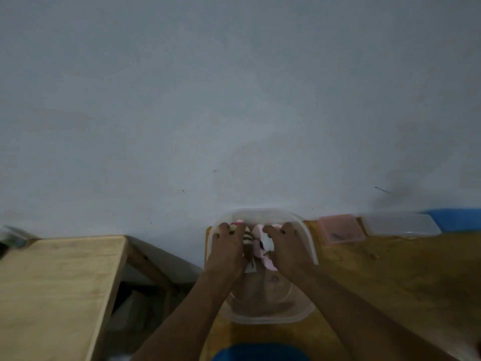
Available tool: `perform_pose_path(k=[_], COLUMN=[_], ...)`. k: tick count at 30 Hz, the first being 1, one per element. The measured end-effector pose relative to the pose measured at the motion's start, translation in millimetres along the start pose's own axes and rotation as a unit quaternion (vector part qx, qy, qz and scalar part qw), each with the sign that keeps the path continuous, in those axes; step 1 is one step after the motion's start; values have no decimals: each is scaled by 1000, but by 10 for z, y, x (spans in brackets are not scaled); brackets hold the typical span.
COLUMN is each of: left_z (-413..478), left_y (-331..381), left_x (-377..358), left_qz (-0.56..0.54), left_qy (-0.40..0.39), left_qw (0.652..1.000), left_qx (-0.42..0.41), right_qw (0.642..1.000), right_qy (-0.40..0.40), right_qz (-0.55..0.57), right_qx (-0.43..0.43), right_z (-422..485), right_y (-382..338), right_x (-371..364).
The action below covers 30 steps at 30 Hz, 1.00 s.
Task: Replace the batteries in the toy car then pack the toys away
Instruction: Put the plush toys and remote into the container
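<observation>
While left hand and right hand clutch toys, a wooden table abuts the wall.

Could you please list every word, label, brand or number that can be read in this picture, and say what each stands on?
No text can be read here.
Dark mark on the small white tag below the striped soft toy in the clear plastic tub: too blurred to read.
Dark marks on the flat pink plastic case on the wooden table: too blurred to read.
</observation>
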<state>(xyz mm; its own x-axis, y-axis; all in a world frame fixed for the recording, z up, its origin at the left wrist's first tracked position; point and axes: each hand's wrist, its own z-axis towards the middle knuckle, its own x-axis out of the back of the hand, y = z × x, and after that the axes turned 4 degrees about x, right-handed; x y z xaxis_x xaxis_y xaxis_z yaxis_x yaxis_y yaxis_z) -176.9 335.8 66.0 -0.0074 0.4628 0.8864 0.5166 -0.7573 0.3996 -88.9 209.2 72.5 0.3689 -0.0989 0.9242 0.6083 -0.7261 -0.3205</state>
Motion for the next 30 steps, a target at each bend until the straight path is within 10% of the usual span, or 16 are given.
perform_pose_path(k=[20,30], left_z=[-1572,-2710], left_y=[1058,2076], left_x=[-19,-1099], left_qz=[58,33], left_qy=[152,12], left_qw=[985,999], left_qx=[-55,-23], right_qw=[984,997], right_qy=[160,72], right_qz=[40,12], right_qx=[73,11], right_z=[-1643,-3203], right_y=[590,1724], right_x=[590,434])
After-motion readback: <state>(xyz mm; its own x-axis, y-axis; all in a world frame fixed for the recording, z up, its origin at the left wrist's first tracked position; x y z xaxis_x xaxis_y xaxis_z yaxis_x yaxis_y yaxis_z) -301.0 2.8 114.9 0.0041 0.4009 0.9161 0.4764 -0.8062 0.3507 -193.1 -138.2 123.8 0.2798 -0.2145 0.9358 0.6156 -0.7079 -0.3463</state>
